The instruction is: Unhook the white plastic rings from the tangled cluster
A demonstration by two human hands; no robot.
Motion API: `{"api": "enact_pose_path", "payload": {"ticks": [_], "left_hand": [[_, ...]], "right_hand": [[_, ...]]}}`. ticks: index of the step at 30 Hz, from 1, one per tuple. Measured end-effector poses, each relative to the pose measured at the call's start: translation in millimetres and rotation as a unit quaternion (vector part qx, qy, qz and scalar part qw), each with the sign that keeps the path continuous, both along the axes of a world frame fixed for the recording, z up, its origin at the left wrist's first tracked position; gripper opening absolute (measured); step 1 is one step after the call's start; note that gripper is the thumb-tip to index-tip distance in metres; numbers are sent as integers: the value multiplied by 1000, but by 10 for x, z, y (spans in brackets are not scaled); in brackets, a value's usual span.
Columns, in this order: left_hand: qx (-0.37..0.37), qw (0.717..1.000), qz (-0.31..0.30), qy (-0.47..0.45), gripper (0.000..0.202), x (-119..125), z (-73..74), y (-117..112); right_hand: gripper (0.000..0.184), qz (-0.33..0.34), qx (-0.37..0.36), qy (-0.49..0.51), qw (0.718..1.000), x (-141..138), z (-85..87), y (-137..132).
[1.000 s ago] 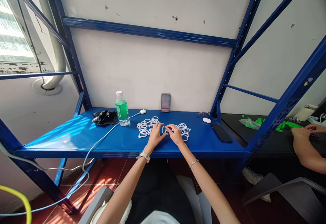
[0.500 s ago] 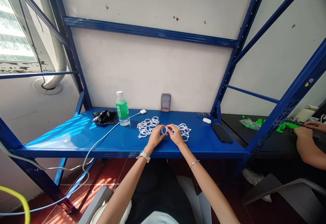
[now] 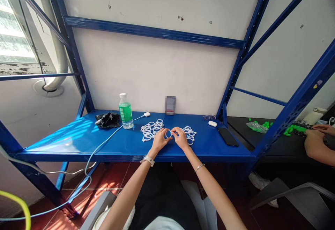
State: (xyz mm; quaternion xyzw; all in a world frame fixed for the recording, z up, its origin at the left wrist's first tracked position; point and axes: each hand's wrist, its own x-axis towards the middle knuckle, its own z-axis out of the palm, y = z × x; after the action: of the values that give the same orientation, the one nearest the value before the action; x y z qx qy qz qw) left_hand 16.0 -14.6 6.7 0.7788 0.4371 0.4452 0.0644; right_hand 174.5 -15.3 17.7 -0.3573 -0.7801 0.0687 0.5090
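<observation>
Between my hands a small white plastic ring (image 3: 168,134) is held just above the blue shelf. My left hand (image 3: 160,139) pinches its left side, and my right hand (image 3: 180,137) pinches its right side; the fingertips hide part of it. Just left of my left hand lies a loose pile of white rings (image 3: 149,131), each with a small tab. A smaller group of similar rings (image 3: 190,135) rests to the right, partly behind my right hand.
On the blue shelf (image 3: 110,149) stand a water bottle (image 3: 126,113) and an upright phone (image 3: 170,105). Also there are a black plastic bag (image 3: 108,120), a white charger (image 3: 147,114), glasses (image 3: 209,117), a white case (image 3: 212,123) and a black phone (image 3: 227,137). A co-worker's arm (image 3: 318,146) is at right.
My hands and the ring stay almost exactly in place. At the far right, the co-worker's hands have shifted slightly.
</observation>
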Motion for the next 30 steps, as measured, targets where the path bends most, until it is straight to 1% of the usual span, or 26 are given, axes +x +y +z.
{"api": "enact_pose_path", "payload": {"ticks": [13,21,26,30], "left_hand": [[1,1000,10,4,25,-6,21,-13],[-6,1000,7,2,26,-1,4,-2],[2,1000,0,15,33,3,-42,30],[37,998,35,25,45,8,-81,52]], "right_hand": [[19,-3,2,0,1000,-3,-26,22],[19,-9,-2,-4,1000,-2,-24,14],[18,-29,-3,-14,999,-5,9,-27],[19,-65,1,-8,998,2,6,-17]]}}
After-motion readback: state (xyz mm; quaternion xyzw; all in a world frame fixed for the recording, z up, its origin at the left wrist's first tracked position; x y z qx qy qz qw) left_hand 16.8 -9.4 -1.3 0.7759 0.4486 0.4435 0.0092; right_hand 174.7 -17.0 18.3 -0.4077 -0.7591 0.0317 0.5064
